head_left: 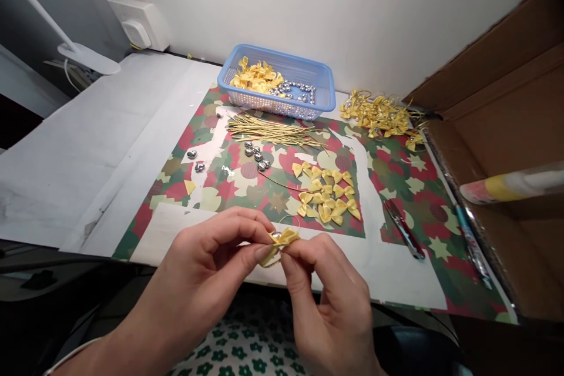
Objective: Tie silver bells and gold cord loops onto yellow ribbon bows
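Both hands meet at the table's front edge around one yellow ribbon bow [286,237]. A silver bell [277,235] sits against it, and a thin gold cord loops below. My left hand [220,258] pinches the bow's left side between thumb and finger. On its right side, my right hand [328,282] is closed on the bow too, thumb against forefinger. Just beyond lie several loose yellow bows [326,191] in rough rows, with a single gold cord [282,182] reaching toward them. A cluster of silver bells [257,154] lies farther back.
Behind is a bundle of gold cords [273,131] and a blue basket [328,88] of bows and bells. Finished-looking bows with cords [379,114] are heaped at back right. Snips [404,229] and a pen [473,247] lie right, beside a cardboard box [497,106]. A lamp base [90,59] stands left.
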`<state>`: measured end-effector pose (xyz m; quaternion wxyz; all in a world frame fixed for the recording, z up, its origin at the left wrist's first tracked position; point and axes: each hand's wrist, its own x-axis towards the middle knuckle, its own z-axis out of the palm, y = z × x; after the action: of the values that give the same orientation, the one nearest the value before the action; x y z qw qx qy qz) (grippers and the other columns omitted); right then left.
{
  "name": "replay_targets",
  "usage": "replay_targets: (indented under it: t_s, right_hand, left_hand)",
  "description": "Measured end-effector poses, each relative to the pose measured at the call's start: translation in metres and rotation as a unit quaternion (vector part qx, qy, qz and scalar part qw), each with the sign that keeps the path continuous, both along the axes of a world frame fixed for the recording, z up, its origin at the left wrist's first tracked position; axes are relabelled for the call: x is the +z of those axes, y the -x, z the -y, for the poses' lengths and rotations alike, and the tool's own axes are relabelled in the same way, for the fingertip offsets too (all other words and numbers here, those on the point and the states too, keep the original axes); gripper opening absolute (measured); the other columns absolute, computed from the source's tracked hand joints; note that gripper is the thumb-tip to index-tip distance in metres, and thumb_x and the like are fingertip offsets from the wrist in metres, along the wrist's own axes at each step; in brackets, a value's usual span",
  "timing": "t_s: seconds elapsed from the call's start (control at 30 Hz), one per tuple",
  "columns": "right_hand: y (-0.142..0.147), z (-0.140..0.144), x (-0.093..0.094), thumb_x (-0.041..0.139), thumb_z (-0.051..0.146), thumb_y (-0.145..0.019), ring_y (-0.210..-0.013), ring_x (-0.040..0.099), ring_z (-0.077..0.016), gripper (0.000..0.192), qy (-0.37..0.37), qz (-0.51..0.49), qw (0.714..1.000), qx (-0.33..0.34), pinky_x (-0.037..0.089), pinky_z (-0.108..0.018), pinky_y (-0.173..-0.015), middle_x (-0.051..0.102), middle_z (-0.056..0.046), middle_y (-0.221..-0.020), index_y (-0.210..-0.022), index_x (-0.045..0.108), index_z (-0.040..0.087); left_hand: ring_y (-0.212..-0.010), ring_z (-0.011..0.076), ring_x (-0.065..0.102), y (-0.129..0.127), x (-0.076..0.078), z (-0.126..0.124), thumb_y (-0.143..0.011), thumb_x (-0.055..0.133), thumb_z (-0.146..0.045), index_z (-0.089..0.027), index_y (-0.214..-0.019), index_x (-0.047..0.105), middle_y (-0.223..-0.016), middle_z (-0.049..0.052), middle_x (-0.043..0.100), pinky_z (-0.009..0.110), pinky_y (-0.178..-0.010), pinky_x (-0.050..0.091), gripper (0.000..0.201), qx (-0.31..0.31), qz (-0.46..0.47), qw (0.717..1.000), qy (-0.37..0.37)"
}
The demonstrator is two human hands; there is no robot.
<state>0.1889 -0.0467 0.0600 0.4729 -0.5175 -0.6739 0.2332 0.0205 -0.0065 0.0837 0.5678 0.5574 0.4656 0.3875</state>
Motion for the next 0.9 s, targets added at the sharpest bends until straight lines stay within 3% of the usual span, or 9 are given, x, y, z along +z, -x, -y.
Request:
replay_targets:
  t_s: [0.2,0.57,0.9]
  right_hand:
    - [0.000,0.000,0.001,0.053,0.001,-0.096,-0.066,0.053,-0.0112,0.019,-0.003,0.012,1.000,0.000,0.045,-0.023,-0.058,0.052,0.000,-0.078,-0.094,0.062,0.018]
    - [0.001,0.000,-0.005,0.050,0.000,-0.097,-0.065,0.049,-0.0105,0.026,-0.008,0.008,1.000,-0.013,0.043,-0.022,-0.056,0.046,0.001,-0.078,-0.103,0.067,0.018]
    - [-0.002,0.000,-0.004,0.049,-0.002,-0.097,-0.067,0.052,-0.0107,0.031,0.005,0.000,1.000,0.003,0.046,-0.022,-0.058,0.047,0.001,-0.080,-0.108,0.068,0.020]
  left_hand:
    - [-0.096,0.0170,0.071,-0.001,0.000,0.000,-0.092,0.066,-0.012,-0.023,-0.085,0.076,-0.101,0.003,0.074,0.019,-0.079,0.059,0.016,0.012,0.004,1.000,-0.004]
    - [-0.098,0.0185,0.063,0.005,-0.004,-0.009,-0.095,0.071,-0.024,-0.022,-0.082,0.074,-0.098,0.002,0.068,0.025,-0.085,0.053,0.014,-0.052,0.080,0.985,0.143]
    - [-0.088,0.0131,0.058,0.005,-0.009,-0.010,-0.093,0.076,-0.025,-0.021,-0.080,0.073,-0.093,-0.001,0.064,0.019,-0.081,0.048,0.014,-0.075,0.172,0.954,0.235]
